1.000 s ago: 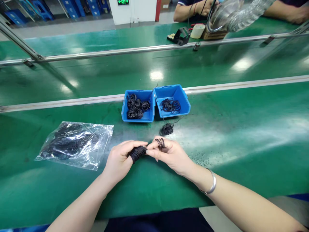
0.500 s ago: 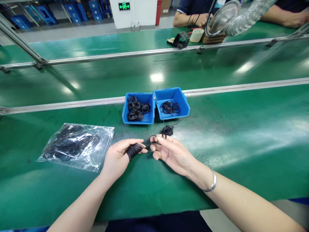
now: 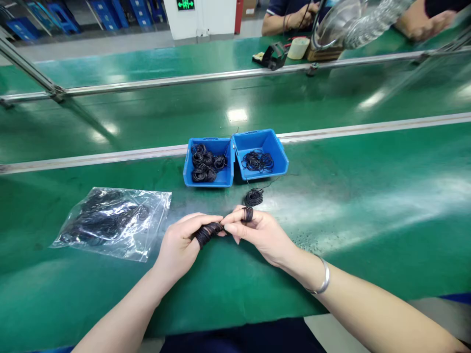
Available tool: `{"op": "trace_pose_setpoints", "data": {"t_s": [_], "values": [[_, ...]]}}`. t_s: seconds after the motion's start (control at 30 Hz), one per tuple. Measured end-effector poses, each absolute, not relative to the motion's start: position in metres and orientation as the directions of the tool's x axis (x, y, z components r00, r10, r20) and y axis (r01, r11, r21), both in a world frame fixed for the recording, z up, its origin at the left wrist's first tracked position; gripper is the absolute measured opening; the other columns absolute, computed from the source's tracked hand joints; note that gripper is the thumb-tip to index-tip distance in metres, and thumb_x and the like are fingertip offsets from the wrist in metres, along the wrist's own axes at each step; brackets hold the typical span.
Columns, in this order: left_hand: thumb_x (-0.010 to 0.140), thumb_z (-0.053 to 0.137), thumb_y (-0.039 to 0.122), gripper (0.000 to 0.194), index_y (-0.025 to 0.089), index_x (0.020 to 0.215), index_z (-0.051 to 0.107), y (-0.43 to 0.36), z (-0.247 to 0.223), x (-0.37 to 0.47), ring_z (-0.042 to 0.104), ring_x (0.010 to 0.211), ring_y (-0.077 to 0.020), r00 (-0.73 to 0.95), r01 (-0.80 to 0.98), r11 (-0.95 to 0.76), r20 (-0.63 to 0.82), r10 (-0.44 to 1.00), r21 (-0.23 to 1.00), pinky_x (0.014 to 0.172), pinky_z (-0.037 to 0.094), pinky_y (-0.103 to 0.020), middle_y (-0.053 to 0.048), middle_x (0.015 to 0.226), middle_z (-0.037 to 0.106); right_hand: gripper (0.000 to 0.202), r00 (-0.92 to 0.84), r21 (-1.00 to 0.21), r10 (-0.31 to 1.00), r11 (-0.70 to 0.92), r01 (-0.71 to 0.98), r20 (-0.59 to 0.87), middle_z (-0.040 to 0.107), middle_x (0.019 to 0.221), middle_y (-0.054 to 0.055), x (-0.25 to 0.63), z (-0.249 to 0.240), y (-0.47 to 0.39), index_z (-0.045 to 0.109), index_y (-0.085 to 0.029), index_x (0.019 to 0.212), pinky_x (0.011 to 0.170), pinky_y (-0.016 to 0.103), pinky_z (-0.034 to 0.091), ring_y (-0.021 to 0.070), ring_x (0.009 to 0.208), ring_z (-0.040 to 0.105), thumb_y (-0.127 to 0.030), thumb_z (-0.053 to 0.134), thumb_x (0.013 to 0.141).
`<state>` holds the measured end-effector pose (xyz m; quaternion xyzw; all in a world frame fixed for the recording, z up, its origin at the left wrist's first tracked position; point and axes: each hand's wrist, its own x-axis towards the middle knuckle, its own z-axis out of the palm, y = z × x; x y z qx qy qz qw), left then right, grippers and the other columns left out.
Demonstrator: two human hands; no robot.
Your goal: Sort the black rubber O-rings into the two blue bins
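Observation:
My left hand (image 3: 178, 247) is closed around a bundle of thin black cord (image 3: 208, 233), wound in many loops about its fingers. With thumb and fingertips pinched together, my right hand (image 3: 263, 235) meets the tip of that bundle. A few black cord loops (image 3: 248, 214) sit around a finger of the right hand. Just beyond it, a loose black coil (image 3: 253, 197) lies on the green table, a thin end trailing to the right. What exactly the right fingertips pinch is partly hidden.
Two blue bins, the left bin (image 3: 187, 177) and the right bin (image 3: 282, 166), hold black coils. To the left lies a clear plastic bag (image 3: 156, 215) of black cord. Behind runs a metal rail (image 3: 165, 81); beyond it another person's hands (image 3: 298, 19) work near an exhaust hose (image 3: 371, 27).
My right hand has closed in to the left, and its fingertips now touch the left hand's bundle. The loops on its finger show more fully. The camera view has shifted slightly.

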<state>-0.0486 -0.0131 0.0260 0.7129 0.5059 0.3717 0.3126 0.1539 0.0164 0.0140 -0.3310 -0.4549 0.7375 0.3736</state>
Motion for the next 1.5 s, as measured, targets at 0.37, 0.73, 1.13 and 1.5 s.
{"op": "trace_pose_setpoints", "data": {"t_s": [0.37, 0.73, 1.13, 1.5], "values": [[0.086, 0.068, 0.012, 0.023, 0.027, 0.101, 0.076, -0.016, 0.02, -0.049, 0.074, 0.085, -0.0129, 0.182, 0.508, -0.289, 0.227, 0.957, 0.811, 0.077, 0.057, -0.02, 0.003, 0.095, 0.079, 0.017, -0.526, -0.911, 0.82, -0.368, -0.184, -0.225, 0.055, 0.064, -0.005, 0.155, 0.009, 0.013, 0.072, -0.019, 0.078, 0.059, 0.025, 0.036, 0.0082, 0.058, 0.049, -0.032, 0.082, 0.076], [0.085, 0.071, 0.015, 0.023, 0.031, 0.1, 0.078, -0.015, 0.025, -0.05, 0.074, 0.081, -0.0137, 0.164, 0.356, -0.209, 0.159, 0.973, 0.911, 0.074, 0.06, -0.022, 0.003, 0.089, 0.079, 0.017, -0.59, -0.797, 0.766, -0.512, -0.32, -0.255, 0.062, 0.062, -0.004, 0.155, 0.012, 0.016, 0.07, -0.017, 0.071, 0.063, 0.024, 0.036, 0.0073, 0.057, 0.048, -0.028, 0.082, 0.078], [0.086, 0.071, 0.017, 0.017, 0.027, 0.097, 0.078, -0.017, 0.028, -0.047, 0.076, 0.083, -0.0168, 0.062, 0.14, -0.052, 0.043, 0.997, 0.989, 0.08, 0.064, -0.028, 0.0, 0.093, 0.079, 0.015, -0.601, -0.581, 0.729, -0.657, -0.481, -0.328, 0.055, 0.067, -0.004, 0.159, 0.014, 0.019, 0.069, -0.015, 0.081, 0.058, 0.021, 0.045, 0.0065, 0.06, 0.049, -0.027, 0.074, 0.087], [0.09, 0.066, 0.029, 0.02, 0.02, 0.105, 0.075, -0.014, 0.033, -0.046, 0.077, 0.081, -0.0197, 0.081, 0.198, 0.102, -0.12, 0.99, 0.975, 0.079, 0.063, -0.029, -0.005, 0.091, 0.079, 0.014, -0.546, -0.636, 0.772, -0.605, -0.478, -0.325, 0.07, 0.095, 0.005, 0.159, 0.014, 0.021, 0.073, -0.016, 0.086, 0.066, 0.024, 0.052, 0.0148, 0.082, 0.067, -0.03, 0.075, 0.085]]}}
